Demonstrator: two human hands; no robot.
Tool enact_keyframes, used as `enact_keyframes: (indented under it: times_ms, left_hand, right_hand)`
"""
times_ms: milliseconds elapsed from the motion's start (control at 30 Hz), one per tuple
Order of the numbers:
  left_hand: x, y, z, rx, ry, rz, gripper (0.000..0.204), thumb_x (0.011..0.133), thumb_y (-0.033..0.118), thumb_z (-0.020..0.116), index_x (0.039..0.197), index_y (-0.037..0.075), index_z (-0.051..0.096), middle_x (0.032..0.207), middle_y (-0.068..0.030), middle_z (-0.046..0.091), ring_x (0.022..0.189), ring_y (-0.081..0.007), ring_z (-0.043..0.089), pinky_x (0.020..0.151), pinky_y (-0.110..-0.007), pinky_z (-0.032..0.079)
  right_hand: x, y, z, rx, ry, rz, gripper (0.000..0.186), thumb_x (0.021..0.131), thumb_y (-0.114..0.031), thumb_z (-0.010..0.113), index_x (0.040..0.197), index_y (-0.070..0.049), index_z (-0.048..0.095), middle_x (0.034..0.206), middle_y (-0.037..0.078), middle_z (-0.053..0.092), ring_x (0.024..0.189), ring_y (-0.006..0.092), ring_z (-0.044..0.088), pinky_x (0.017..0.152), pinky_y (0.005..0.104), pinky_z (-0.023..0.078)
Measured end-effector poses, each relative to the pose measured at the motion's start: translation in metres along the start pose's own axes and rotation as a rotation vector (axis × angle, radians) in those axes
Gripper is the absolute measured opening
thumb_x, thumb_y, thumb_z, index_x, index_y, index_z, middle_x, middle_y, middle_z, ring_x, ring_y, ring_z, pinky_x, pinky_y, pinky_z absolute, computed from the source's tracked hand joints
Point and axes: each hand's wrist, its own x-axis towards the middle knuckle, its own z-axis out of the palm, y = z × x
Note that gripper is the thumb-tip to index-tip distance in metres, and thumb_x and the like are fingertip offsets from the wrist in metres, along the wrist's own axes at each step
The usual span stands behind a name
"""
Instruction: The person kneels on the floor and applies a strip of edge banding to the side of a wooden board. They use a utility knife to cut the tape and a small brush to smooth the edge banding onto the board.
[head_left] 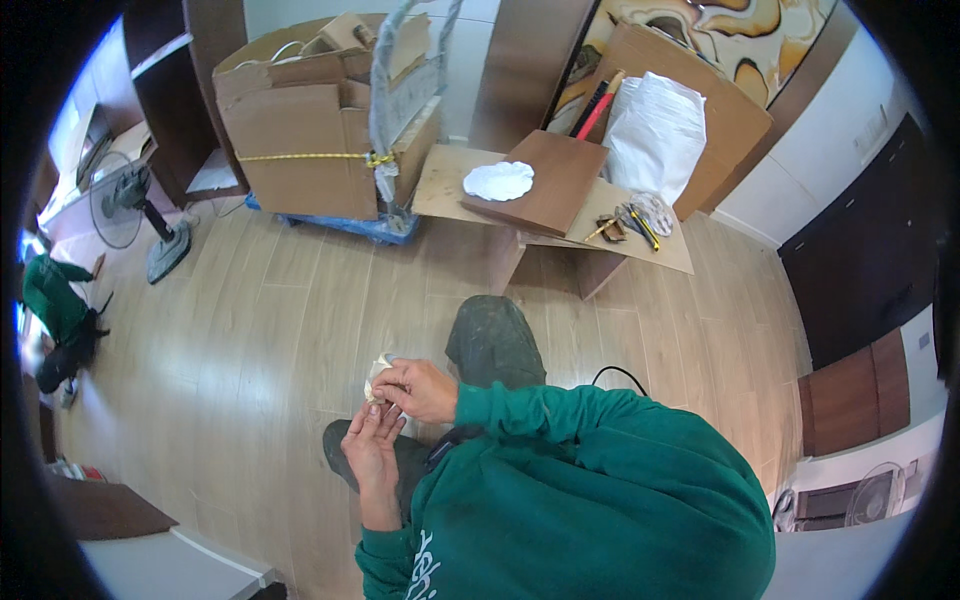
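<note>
Probably light, soft and easily creased, the pale scrap (pixel 377 370) suits an edge pinch — right hand (pixel 422 391) gripping it, left hand (pixel 370 450) alongside, its grip impossible to tell.

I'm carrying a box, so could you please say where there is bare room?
Floor is bare between the fan and the person's left leg; so is the brown board right of the white bundle. The table's right end is crowded: tools, sack.

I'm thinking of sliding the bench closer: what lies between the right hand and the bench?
In the head view, the person's dark-trousered knee lies between the right hand and the bench, with wood flooring beyond it.
</note>
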Motion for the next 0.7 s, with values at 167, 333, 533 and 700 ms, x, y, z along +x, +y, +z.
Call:
enact_keyframes:
  times_ms: [167, 333, 533, 700]
  left_hand:
    - [0.014, -0.017, 0.033, -0.035, -0.008, 0.070, 0.027, 0.092, 0.009, 0.067, 0.116, 0.001, 0.059, 0.114, -0.0146, 0.067, 0.099, -0.0276, 0.069, 0.082, -0.038, 0.056]
    - [0.026, -0.037, 0.085, -0.069, -0.204, 0.111, 0.028, 0.092, 0.009, 0.067, 0.118, 0.003, 0.059, 0.110, -0.0121, 0.067, 0.100, -0.0261, 0.068, 0.085, -0.039, 0.055]
    - [0.042, -0.067, 0.152, 0.351, -0.189, 0.071, 0.024, 0.099, 0.015, 0.056, 0.116, -0.001, 0.060, 0.115, -0.0099, 0.065, 0.104, -0.0219, 0.064, 0.089, -0.036, 0.052]
    - [0.051, -0.090, 0.214, 0.185, -0.032, -0.057, 0.018, 0.099, 0.011, 0.059, 0.108, -0.004, 0.066, 0.101, -0.0081, 0.069, 0.089, -0.0187, 0.066, 0.083, -0.035, 0.053]
  right_hand:
    - [-0.012, 0.008, -0.031, 0.184, 0.106, 0.048, 0.018, 0.093, -0.018, 0.062, 0.098, -0.002, 0.070, 0.091, 0.017, 0.069, 0.088, 0.0308, 0.068, 0.079, 0.0394, 0.052]
    - [-0.020, 0.029, -0.083, 0.678, 0.036, 0.212, 0.017, 0.094, -0.017, 0.063, 0.099, -0.001, 0.069, 0.090, 0.015, 0.069, 0.083, 0.0245, 0.070, 0.071, 0.0358, 0.055]
    - [-0.031, 0.083, -0.131, -0.114, 0.323, -0.189, 0.015, 0.089, -0.019, 0.068, 0.101, -0.011, 0.070, 0.089, 0.015, 0.058, 0.071, 0.0337, 0.066, 0.058, 0.0415, 0.054]
    - [-0.041, 0.114, -0.170, -0.187, 0.409, -0.264, 0.023, 0.085, -0.022, 0.071, 0.106, -0.014, 0.071, 0.086, 0.014, 0.051, 0.069, 0.0330, 0.064, 0.057, 0.0439, 0.053]
